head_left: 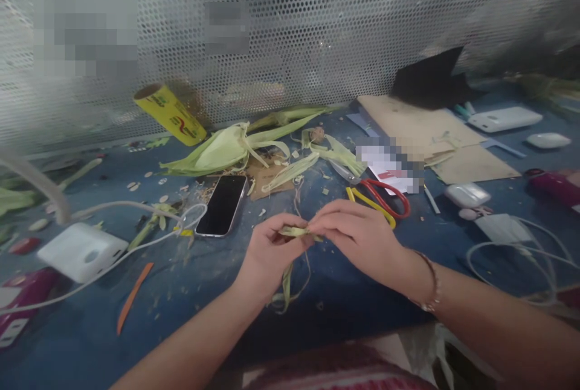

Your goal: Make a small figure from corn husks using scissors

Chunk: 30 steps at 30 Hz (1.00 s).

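Observation:
A small pale green strip of husk [294,231] is pinched between my two hands over the blue table. My left hand [274,248] holds its left part, with fingers curled round it. The fingertips of my right hand [356,234] press together on its right end. Below my left hand hangs a longer green strip [286,287], beside a thin loop of string [309,269]. Beyond my hands lie a large corn husk [217,151] and smaller husk pieces [294,171]. Red-handled scissors [393,198] and a yellow handle [374,208] are just past my right hand.
A black phone [223,205] lies left of centre. Further left are a white adapter [82,251] with cables and an orange strip [135,298]. A yellow tube [171,115] leans against the perforated metal panel [290,27]. Brown cardboard [408,127] and a white case [467,195] are at right.

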Available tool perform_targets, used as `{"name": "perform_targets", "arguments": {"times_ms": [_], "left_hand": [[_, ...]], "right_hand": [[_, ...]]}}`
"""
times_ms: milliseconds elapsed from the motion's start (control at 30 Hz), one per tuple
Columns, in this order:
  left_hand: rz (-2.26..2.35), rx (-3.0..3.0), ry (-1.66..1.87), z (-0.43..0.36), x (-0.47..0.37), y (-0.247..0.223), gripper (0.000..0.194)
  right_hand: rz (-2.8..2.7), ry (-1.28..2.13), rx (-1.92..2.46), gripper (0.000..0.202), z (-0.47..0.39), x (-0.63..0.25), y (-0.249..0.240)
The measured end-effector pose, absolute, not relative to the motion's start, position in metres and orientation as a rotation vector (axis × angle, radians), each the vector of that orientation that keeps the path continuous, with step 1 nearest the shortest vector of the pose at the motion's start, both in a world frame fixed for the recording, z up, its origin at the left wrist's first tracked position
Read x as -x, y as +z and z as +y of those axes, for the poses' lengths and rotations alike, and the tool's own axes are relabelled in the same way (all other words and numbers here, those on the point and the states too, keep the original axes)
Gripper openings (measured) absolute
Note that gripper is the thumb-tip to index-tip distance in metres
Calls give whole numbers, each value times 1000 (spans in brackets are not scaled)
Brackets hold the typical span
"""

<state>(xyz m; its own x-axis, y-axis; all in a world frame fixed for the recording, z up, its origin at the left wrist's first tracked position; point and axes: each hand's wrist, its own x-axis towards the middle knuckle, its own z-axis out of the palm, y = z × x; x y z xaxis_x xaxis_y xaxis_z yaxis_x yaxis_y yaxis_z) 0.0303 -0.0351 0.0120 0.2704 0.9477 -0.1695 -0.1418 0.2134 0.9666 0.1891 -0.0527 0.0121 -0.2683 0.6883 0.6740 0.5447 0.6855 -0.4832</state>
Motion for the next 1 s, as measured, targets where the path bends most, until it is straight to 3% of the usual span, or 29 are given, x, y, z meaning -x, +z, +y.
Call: {"name": "perform_targets", "arguments": {"times_ms": [233, 467, 600, 700, 867, 1000], "left_hand": [[1089, -1601, 1005, -37, -27, 24, 5], [1120, -1996, 1069, -40, -25, 27, 12], [1113, -1871, 1030, -42, -24, 27, 12], [1122, -1607, 1057, -38, -23, 25, 2], [1034, -870, 1434, -15, -11, 28, 18], [987, -757, 1528, 5, 2, 28, 17]], "right_hand": [[-1944, 207, 879, 14, -56, -187, 10], [-1912, 221, 801, 16, -55, -187, 11], [-1964, 237, 738, 13, -54, -187, 12], [-2013, 364, 863, 14, -51, -193, 19], [-1847, 495, 1347, 13, -32, -230, 51], [-1951, 173, 1505, 12, 3, -264, 60]]}}
